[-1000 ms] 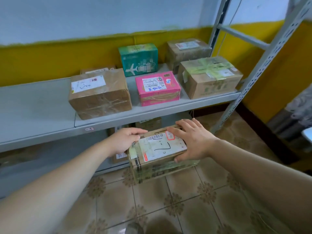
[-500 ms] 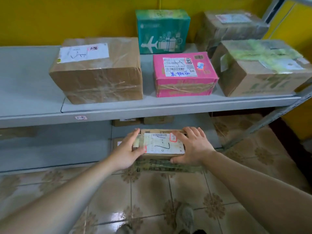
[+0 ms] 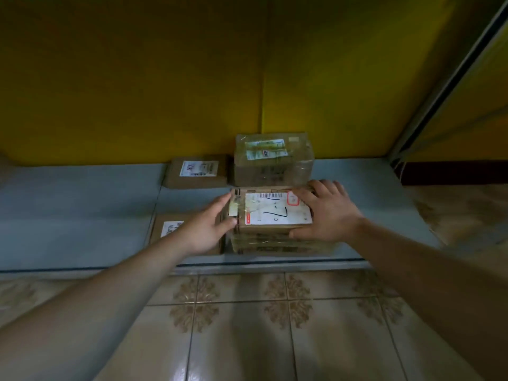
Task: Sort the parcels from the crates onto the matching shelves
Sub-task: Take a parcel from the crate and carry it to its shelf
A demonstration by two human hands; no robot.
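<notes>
Two hands are used on one parcel (image 3: pixel 272 228). It is held at the near part of the low shelf (image 3: pixel 82 215), just in front of a taped box (image 3: pixel 272 160) and just right of a flat parcel (image 3: pixel 167 229). The left hand (image 3: pixel 209 229) is laid flat on the parcel's left side, with its fingers straight and pressed on. The right hand (image 3: pixel 327 213) is spread over the top right corner, with the thumb hooked on the near side. It cannot be told if the bottom is down on the shelf yet.

For a good job, the parcel should be let down flat, not dropped. The white label (image 3: pixel 277 209) should be left facing up, so the hand-written mark can be read. A small push to the far side seems needed, because the near edge looks close to the shelf lip. It should not be shoved hard, or the taped box could be bumped. Fingers should be slid out only when the weight is felt on the shelf.
</notes>
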